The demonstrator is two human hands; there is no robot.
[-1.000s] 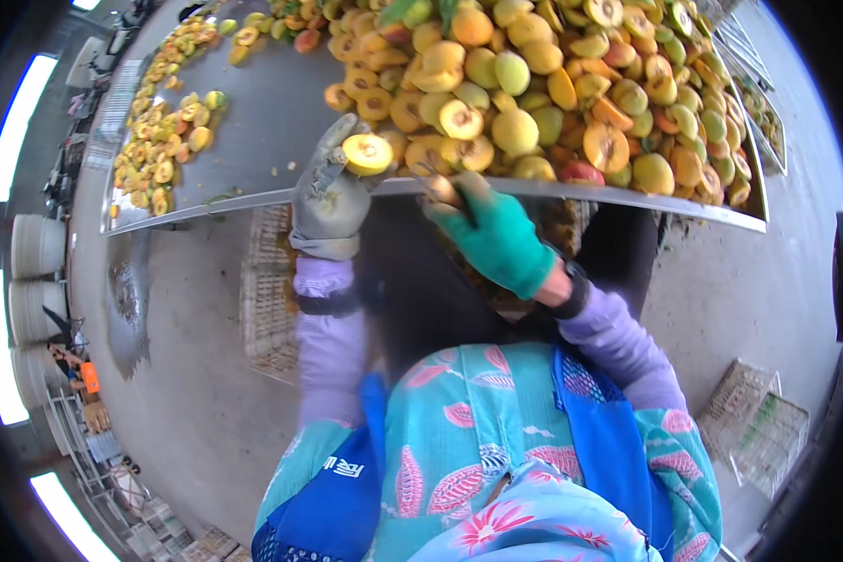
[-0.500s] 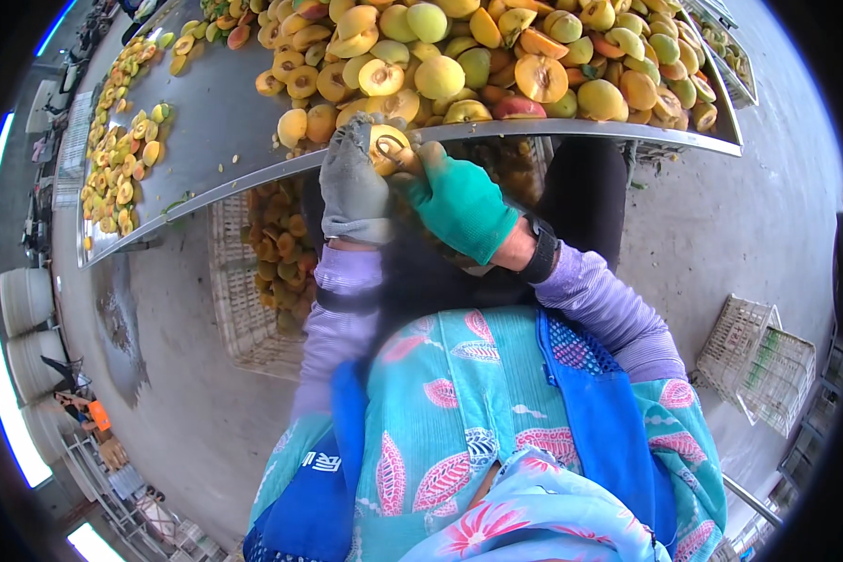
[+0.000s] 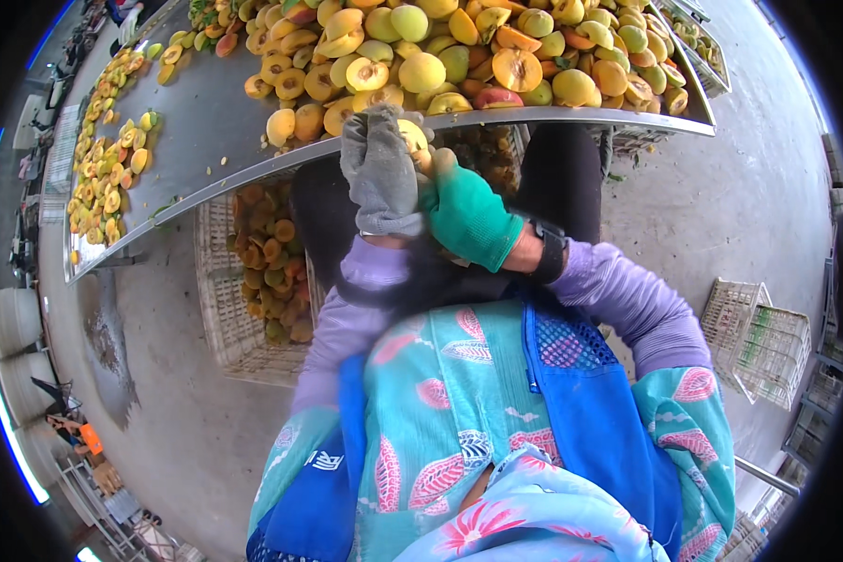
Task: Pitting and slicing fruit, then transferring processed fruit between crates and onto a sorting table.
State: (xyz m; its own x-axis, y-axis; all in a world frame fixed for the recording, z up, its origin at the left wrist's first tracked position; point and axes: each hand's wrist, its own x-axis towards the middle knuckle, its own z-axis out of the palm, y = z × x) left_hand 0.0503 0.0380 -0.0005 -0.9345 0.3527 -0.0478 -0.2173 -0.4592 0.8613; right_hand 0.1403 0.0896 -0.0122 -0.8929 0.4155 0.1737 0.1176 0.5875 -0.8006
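My left hand (image 3: 381,175), in a grey glove, is closed around a yellow peach half (image 3: 412,137) just off the table's front edge. Close against it is my right hand (image 3: 475,215), in a green glove with bare fingertips, its fingers closed at the fruit. The thin curved metal tool that showed in my right hand in the earlier frame is now hidden by fingers and fruit. Just beyond both hands, a large heap of whole and halved peaches (image 3: 421,73) covers the tabletop.
The metal table (image 3: 197,117) has a raised front rim, with more peach halves (image 3: 112,173) along its left side. Beneath it, a white plastic crate (image 3: 217,304) holds peach pieces. White crates (image 3: 768,351) stand on the floor at right, and white tubs (image 3: 17,318) at far left.
Both hands have shifted slightly right relative to the table edge and drawn closer together. The peach half has turned, so its cut face and the metal tool show less.
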